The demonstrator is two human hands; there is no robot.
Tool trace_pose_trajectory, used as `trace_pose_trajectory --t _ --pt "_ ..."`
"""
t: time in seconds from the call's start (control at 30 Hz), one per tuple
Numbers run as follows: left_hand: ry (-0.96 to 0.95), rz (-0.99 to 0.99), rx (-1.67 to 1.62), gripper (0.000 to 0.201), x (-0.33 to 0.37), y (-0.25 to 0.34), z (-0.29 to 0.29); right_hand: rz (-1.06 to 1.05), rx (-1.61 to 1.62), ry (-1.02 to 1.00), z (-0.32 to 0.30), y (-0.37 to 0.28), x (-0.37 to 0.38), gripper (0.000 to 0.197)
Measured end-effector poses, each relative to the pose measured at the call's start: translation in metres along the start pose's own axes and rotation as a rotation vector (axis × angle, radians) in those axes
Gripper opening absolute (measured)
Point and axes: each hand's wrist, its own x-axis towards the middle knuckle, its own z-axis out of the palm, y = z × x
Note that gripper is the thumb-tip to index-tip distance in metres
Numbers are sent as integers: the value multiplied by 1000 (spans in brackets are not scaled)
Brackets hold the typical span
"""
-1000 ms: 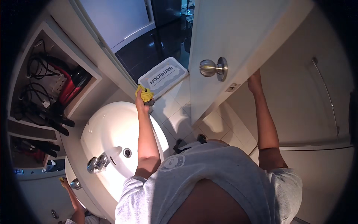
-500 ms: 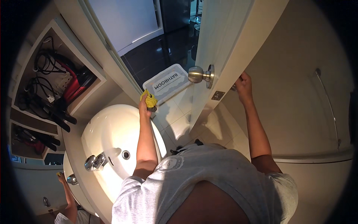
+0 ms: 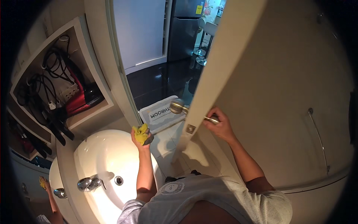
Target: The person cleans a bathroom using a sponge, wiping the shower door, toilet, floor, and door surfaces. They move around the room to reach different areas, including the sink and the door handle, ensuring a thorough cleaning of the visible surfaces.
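Door [image 3: 227, 56] now more edge-on, right hand [image 3: 221, 126] on knob [image 3: 213, 119]

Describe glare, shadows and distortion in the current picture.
Head view: glare whitens the lower sink; a shadow lies beside the faucet. Head view: shadows fall on the floor tiles by the door. Head view: the shelf frame bows, and black fills the corners.
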Motion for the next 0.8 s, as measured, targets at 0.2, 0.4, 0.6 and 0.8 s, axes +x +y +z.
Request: trace_pose_trajectory --t 0.2,0.4,0.6,0.8 --pt "-181 19 -193 42 2 9 -11 -339 -167 -146 71 6 70 27" --pt "10 -36 46 40 10 3 -24 -255 -260 -185 150 11 155 26" --pt "79 -101 78 35 16 -6 -14 113 202 -140 198 12 212 17" --pt "99 -112 162 33 12 -6 -12 151 256 -96 220 21 241 20"
